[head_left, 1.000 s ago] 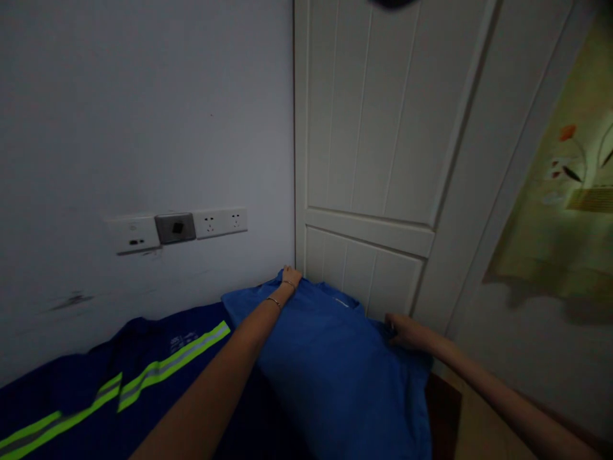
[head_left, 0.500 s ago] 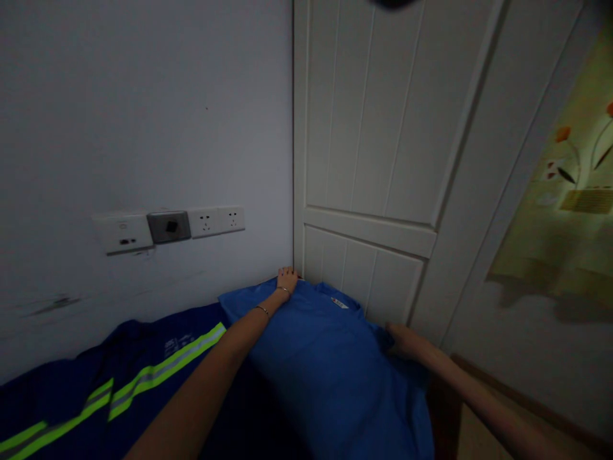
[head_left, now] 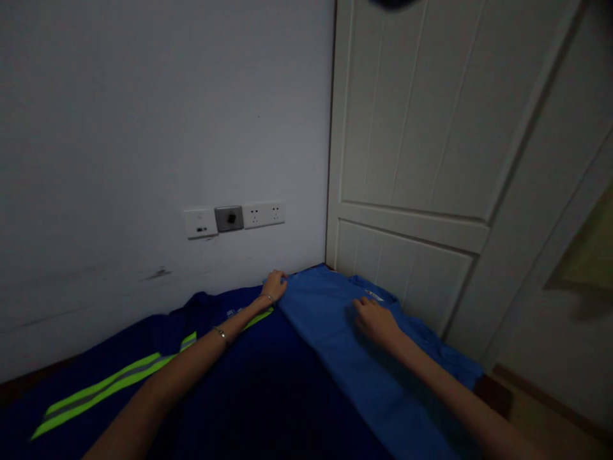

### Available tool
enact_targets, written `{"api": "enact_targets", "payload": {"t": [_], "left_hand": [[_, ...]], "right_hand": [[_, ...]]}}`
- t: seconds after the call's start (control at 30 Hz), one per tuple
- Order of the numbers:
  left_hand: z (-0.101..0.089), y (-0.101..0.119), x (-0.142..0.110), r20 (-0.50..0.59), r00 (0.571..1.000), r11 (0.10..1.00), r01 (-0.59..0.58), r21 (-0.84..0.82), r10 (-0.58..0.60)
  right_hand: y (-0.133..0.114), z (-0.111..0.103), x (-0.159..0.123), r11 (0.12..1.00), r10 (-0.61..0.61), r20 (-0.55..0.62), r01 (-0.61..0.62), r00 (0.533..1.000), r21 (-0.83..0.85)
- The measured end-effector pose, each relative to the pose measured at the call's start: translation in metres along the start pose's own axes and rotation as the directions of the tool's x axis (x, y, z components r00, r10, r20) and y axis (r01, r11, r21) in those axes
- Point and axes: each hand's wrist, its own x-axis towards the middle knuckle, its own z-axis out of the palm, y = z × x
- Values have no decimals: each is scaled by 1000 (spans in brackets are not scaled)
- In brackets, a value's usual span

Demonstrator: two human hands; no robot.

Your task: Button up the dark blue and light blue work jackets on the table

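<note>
Beneath the white wall [head_left: 215, 128], the blue shirt [head_left: 325, 313] lies mostly spread, lower right of centre, its right edge left rumpled. The left hand [head_left: 275, 285] is at its left corner, the right hand [head_left: 377, 321] over its middle, fingers curled (whether gripping, I cannot tell).

Location presents as a home interior: white grooved-panel door [head_left: 412, 128], white rectangular wall sockets [head_left: 264, 215], yellowish cloth curtain [head_left: 592, 246].

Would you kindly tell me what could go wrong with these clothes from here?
The light blue shirt seems to overlap the dark blue garment, so a tug from the left hand, at the shirt's corner, might wrinkle both. The bracelet by that hand could also snag the shirt.
</note>
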Motion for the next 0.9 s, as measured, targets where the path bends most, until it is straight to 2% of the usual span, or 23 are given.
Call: {"api": "enact_targets", "payload": {"t": [0.1, 0.17, 0.3, 0.47, 0.63, 0.8, 0.9], "left_hand": [[-15, -9, -33, 16, 1000, 997, 24, -77, -23], [-23, -12, -54, 37, 999, 993, 35, -110, -31], [-39, -14, -91, 74, 997, 990, 37, -136, -27], [-48, -10, -121, 112, 994, 986, 13, -165, 6], [-38, -2, -137, 115, 990, 966, -50, -253, 81], [-28, 10, -155, 131, 977, 961, -132, -242, 167], [-27, 17, -164, 178, 954, 963, -213, -164, 241]], "right_hand": [[-61, 1, 15, 975, -170, -50, 175, 984, 136], [-94, 6, 24, 958, -210, -61, 217, 976, 189], [-132, 27, 40, 938, -234, -87, 249, 968, 244], [-145, 56, 58, 915, -237, -103, 257, 966, 311], [-151, 79, 61, 919, -154, -87, 175, 984, 353], [-151, 88, 57, 907, -149, -114, 182, 982, 379], [-148, 85, 64, 821, -114, -126, 165, 985, 547]]}}
